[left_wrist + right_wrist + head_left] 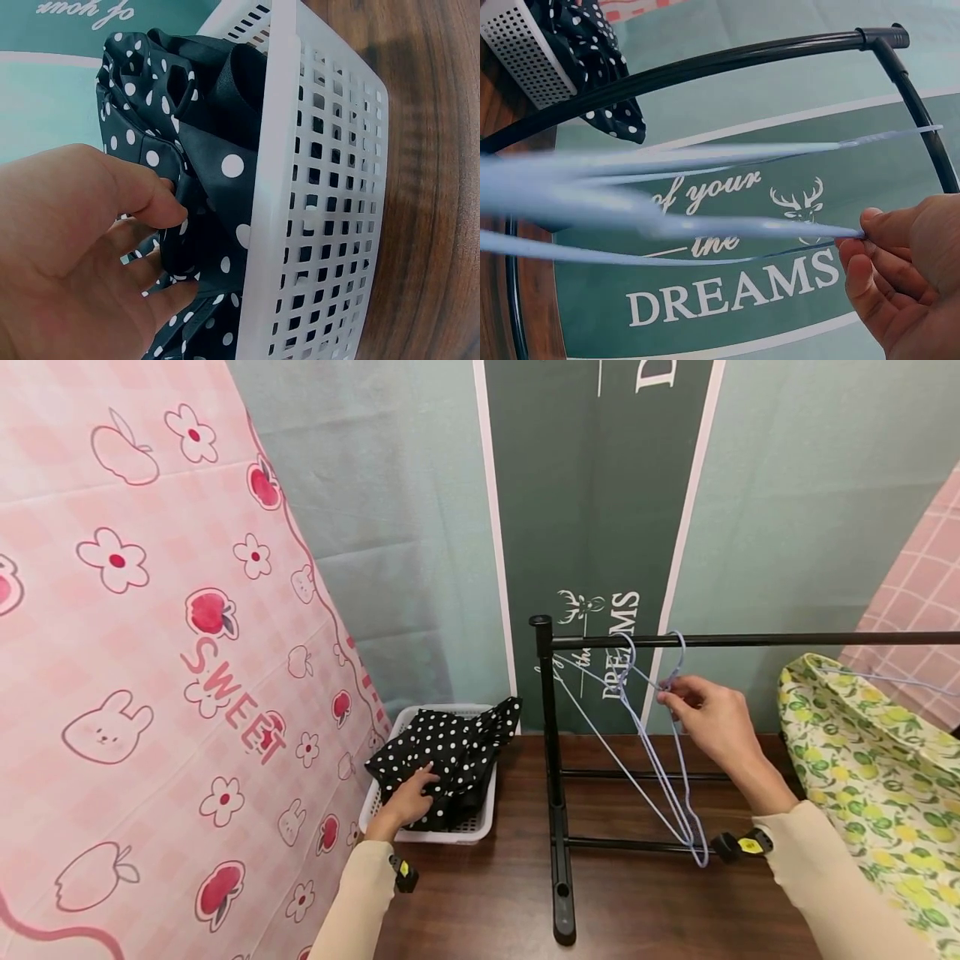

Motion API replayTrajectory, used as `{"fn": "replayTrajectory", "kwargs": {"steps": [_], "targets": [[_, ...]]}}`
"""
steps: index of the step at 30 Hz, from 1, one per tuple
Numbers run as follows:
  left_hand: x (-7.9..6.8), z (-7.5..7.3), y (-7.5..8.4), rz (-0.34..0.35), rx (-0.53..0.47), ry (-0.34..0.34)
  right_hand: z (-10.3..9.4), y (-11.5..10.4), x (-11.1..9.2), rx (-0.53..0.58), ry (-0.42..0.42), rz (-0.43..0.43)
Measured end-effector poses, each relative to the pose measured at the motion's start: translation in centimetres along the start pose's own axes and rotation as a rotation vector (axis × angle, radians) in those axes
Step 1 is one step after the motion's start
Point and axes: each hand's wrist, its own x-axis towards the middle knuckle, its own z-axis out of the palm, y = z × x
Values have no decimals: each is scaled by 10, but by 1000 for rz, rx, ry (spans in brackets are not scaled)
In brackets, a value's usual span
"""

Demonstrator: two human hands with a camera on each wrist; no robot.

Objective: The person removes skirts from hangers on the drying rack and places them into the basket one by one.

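Note:
In the head view, a heap of black polka-dot cloth [442,743] fills a white plastic basket [450,837] at the left. My left hand [407,802] reaches into it from the near side. The left wrist view shows a fold of this cloth between the thumb and fingers. To the right, my right hand [712,718] pinches a light-blue hanger [682,652] just below its hook, which is at the black rack bar [750,640]. Another blue hanger [632,656] hangs close on its left. In the right wrist view the hanger wires [765,226] stretch leftward from the fingertips.
The rack's black upright post [551,735] and foot stand between basket and hangers. Lower crossbars run near the brown wooden surface [495,902]. A lemon-print cloth [862,760] hangs at the right. Behind is a green printed backdrop [600,510]; a pink printed sheet [150,652] borders the left.

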Motion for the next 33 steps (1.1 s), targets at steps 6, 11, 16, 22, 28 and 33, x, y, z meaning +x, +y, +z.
{"fn": "replayTrajectory", "kwargs": {"steps": [6,11,16,22,28,33], "targets": [[1,1,-1,7,12,9,-1,3,-1,-26,9,-9],[1,2,1,0,10,16,-2,3,-2,-18,0,-16],[0,1,4,5,6,24,-6,3,-5,-31,-19,-6],[0,0,9,37,11,75,-13,4,-8,-57,-32,6],[2,0,16,63,20,118,-23,10,-10,-67,-18,8],[4,0,25,96,20,145,-31,17,-15,-77,-20,12]]}}
